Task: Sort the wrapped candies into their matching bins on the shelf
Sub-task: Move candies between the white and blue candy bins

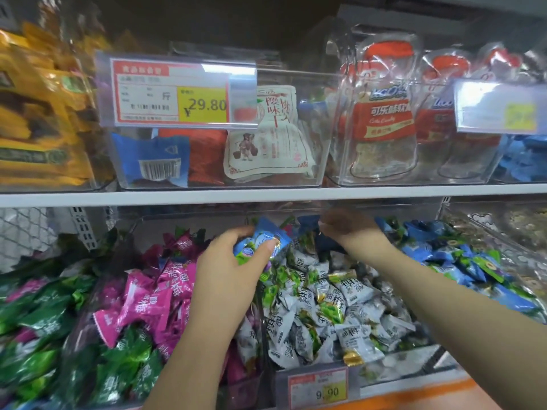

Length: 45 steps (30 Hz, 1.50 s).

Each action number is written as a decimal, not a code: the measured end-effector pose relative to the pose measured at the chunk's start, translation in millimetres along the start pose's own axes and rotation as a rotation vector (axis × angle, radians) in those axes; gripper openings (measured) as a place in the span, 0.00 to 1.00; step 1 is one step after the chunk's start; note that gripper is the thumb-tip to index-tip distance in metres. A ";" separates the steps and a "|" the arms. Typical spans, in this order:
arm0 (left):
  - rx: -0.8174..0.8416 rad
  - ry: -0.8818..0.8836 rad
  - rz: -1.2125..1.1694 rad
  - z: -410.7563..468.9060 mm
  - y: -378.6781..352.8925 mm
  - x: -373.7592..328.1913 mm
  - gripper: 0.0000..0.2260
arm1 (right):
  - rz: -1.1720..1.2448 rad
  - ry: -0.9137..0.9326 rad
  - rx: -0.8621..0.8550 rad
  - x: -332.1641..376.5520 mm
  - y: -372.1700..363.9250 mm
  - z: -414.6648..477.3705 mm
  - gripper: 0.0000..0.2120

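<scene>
My left hand [228,261] grips a few blue wrapped candies [262,241] above the divide between the pink bin and the white bin. My right hand [346,229] reaches deep into the back of the white candy bin [322,303], fingers curled in the shadow under the shelf; what it holds is hidden. Pink candies [154,297] fill the bin to the left, with green candies [38,327] beyond them. Blue candies [461,255] lie in the bin to the right.
The white shelf board [266,195] runs just above my hands. On it stand clear bins with a large price tag [174,93], white snack packs [272,134] and cola candy bottles [384,113]. A small price tag [319,387] fronts the white bin.
</scene>
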<state>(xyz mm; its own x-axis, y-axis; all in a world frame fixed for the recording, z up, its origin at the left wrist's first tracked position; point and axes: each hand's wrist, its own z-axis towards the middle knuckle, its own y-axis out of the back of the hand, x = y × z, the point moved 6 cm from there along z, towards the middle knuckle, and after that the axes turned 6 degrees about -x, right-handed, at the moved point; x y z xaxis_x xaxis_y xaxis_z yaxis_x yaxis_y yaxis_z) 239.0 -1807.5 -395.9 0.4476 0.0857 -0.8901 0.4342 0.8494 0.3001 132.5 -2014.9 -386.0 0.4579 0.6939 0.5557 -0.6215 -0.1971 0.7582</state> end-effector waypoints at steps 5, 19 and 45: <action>-0.024 0.018 0.045 4.3 -0.2 3.4 0.17 | -0.017 -0.080 0.039 -30.8 -20.5 34.9 0.22; 0.000 0.020 0.078 4.5 -3.9 2.3 0.19 | -0.098 -0.046 -0.161 -15.9 -2.6 21.9 0.09; 0.367 -0.550 0.304 -65.2 -211.7 -120.0 0.14 | 0.209 -0.237 -0.490 -176.7 150.8 -113.8 0.21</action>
<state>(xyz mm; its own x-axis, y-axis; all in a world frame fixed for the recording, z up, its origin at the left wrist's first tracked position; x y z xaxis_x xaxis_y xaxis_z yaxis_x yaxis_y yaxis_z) 42.4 -1963.7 -375.0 0.8765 -0.0658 -0.4768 0.4189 0.5921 0.6884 -114.4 -2088.5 -408.7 0.3885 0.4894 0.7807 -0.9098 0.0698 0.4090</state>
